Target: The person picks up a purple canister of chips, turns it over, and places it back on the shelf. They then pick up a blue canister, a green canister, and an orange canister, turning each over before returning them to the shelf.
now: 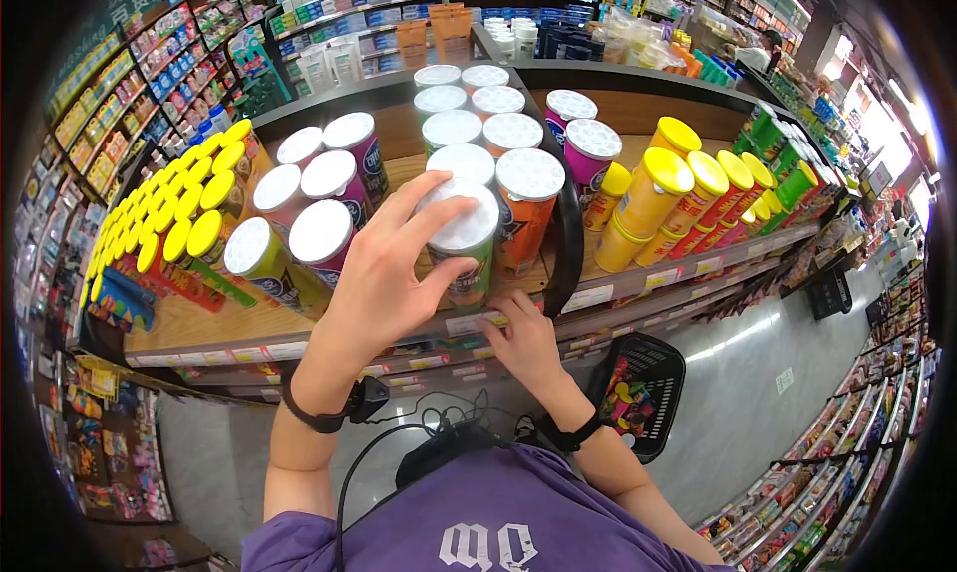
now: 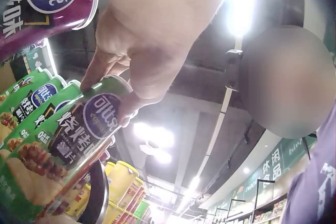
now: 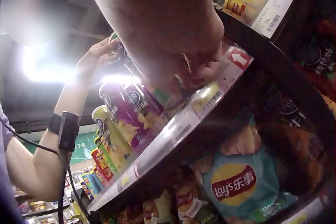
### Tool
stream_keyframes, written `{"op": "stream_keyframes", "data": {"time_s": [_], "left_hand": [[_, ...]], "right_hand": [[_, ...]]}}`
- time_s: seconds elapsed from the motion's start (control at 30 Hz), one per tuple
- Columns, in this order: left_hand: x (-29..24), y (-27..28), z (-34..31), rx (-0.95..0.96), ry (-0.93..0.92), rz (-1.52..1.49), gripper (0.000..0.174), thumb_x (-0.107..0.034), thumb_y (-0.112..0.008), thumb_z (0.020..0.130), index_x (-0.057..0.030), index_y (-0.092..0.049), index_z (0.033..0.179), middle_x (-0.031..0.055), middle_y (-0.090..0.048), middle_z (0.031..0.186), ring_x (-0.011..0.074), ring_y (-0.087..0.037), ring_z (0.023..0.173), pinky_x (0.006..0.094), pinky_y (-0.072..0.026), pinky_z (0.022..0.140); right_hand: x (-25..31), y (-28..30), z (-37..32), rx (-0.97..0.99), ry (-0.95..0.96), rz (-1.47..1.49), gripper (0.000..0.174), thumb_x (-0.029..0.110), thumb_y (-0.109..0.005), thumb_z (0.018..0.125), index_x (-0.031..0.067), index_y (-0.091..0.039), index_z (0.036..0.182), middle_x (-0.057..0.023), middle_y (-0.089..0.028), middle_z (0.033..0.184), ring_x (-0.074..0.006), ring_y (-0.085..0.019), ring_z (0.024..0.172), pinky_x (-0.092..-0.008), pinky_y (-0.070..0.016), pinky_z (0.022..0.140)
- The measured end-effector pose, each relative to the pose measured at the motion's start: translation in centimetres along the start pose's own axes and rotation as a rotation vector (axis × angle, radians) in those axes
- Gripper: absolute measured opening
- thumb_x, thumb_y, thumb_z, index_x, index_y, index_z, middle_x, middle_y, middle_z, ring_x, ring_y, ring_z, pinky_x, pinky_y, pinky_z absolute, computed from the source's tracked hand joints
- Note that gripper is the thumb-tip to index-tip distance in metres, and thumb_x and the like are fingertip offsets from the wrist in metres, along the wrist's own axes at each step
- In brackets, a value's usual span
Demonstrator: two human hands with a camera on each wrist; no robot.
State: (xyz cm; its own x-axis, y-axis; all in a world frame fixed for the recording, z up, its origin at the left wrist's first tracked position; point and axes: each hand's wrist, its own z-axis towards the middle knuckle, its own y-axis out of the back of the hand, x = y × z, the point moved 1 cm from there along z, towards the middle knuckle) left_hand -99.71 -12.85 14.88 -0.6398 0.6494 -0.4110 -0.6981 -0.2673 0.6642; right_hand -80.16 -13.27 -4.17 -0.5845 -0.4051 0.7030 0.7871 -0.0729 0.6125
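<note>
My left hand [image 1: 384, 263] reaches over a green chip canister [image 1: 477, 278] with a white lid, at the front of the shelf. Its fingers lie across the lid and the thumb presses the near side, gripping the top. In the left wrist view the green canister [image 2: 65, 145] shows its label, with the thumb at its upper edge. Low at the shelf's front edge, my right hand [image 1: 526, 345] touches the price-label strip [image 1: 464, 325] just below that canister. The right wrist view shows its bent fingers beside a yellow label [image 3: 206, 95]. An orange canister [image 1: 523, 223] stands right of the green one.
Purple canisters [image 1: 321, 235] and yellow-lidded ones [image 1: 204, 235] stand to the left. Past a dark divider [image 1: 568, 238] are more yellow canisters [image 1: 653, 188]. A black basket [image 1: 663, 373] with colourful packets sits on the floor. Chip bags [image 3: 239, 182] fill the lower shelf.
</note>
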Motion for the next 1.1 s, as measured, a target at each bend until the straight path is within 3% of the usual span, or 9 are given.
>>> {"op": "stream_keyframes", "data": {"time_s": [0.23,0.43,0.63,0.73,0.83,0.93,1.03,1.1], "left_hand": [[0.2,-0.4,0.1,0.006,-0.010,-0.017,0.054,-0.009,-0.086,0.079,-0.0099,-0.068,0.129,0.0221,-0.058,0.146,0.0438,-0.061,0.127,0.0466,-0.0513,0.105],[0.6,-0.6,-0.2,0.002,-0.026,-0.032,0.053,-0.009,-0.086,0.079,-0.0104,-0.067,0.128,0.0223,-0.057,0.145,0.0437,-0.060,0.127,0.0468,-0.0518,0.104],[0.3,-1.3,-0.4,0.024,-0.042,0.039,0.055,-0.011,-0.087,0.078,-0.0115,-0.066,0.128,0.0200,-0.055,0.146,0.0425,-0.058,0.130,0.0468,-0.0515,0.105],[0.6,-1.6,-0.4,0.002,-0.079,0.148,0.055,-0.014,-0.087,0.078,-0.0126,-0.066,0.129,0.0196,-0.053,0.148,0.0416,-0.055,0.133,0.0475,-0.0503,0.106],[0.6,-1.5,-0.5,-0.016,-0.109,0.207,0.055,-0.016,-0.086,0.080,-0.0130,-0.065,0.130,0.0199,-0.051,0.149,0.0416,-0.053,0.137,0.0487,-0.0490,0.108],[1.1,-2.1,-0.7,-0.006,-0.099,0.164,0.057,-0.016,-0.085,0.082,-0.0115,-0.062,0.134,0.0217,-0.049,0.152,0.0433,-0.050,0.140,0.0489,-0.0480,0.110],[1.7,-3.1,-1.2,-0.053,-0.052,0.099,0.064,-0.015,-0.086,0.082,-0.0097,-0.058,0.139,0.0219,-0.046,0.156,0.0451,-0.051,0.140,0.0488,-0.0496,0.109],[2.5,-3.5,-1.5,-0.067,-0.011,0.015,0.067,-0.016,-0.086,0.083,-0.0101,-0.054,0.142,0.0240,-0.044,0.156,0.0470,-0.053,0.137,0.0483,-0.0522,0.106]], "right_hand": [[0.2,0.0,0.7,-0.080,0.062,-0.016,0.015,0.018,-0.076,0.092,0.0049,-0.075,0.100,-0.0077,-0.067,0.095,-0.0338,-0.070,0.081,-0.0436,-0.0572,0.070],[-0.4,-0.5,-0.2,-0.145,0.122,-0.016,0.011,0.014,-0.076,0.091,0.0077,-0.075,0.099,-0.0050,-0.068,0.098,-0.0316,-0.072,0.080,-0.0413,-0.0585,0.068],[-0.6,-0.8,-0.2,-0.180,0.120,-0.057,0.021,0.013,-0.078,0.089,0.0048,-0.074,0.108,-0.0077,-0.071,0.106,-0.0303,-0.073,0.079,-0.0391,-0.0598,0.068],[0.8,0.0,0.5,-0.295,0.160,0.003,0.028,0.007,-0.082,0.086,-0.0004,-0.072,0.110,-0.0107,-0.071,0.110,-0.0166,-0.061,0.053,-0.0295,-0.0493,0.051],[1.2,0.4,1.2,-0.330,0.189,0.018,0.033,0.006,-0.083,0.084,-0.0016,-0.070,0.113,-0.0142,-0.071,0.116,-0.0175,-0.062,0.057,-0.0296,-0.0498,0.054],[2.6,1.0,2.0,-0.320,0.150,0.084,0.040,0.010,-0.083,0.084,0.0004,-0.067,0.120,-0.0165,-0.070,0.116,-0.0303,-0.074,0.084,-0.0370,-0.0604,0.069],[3.8,1.0,2.9,-0.256,0.035,0.160,0.056,0.010,-0.085,0.081,0.0012,-0.060,0.130,-0.0162,-0.069,0.114,-0.0298,-0.074,0.082,-0.0365,-0.0594,0.067],[4.1,0.5,3.5,-0.313,0.049,0.187,0.061,0.008,-0.088,0.078,-0.0008,-0.057,0.130,-0.0132,-0.066,0.103,-0.0200,-0.065,0.065,-0.0308,-0.0520,0.057]]}}
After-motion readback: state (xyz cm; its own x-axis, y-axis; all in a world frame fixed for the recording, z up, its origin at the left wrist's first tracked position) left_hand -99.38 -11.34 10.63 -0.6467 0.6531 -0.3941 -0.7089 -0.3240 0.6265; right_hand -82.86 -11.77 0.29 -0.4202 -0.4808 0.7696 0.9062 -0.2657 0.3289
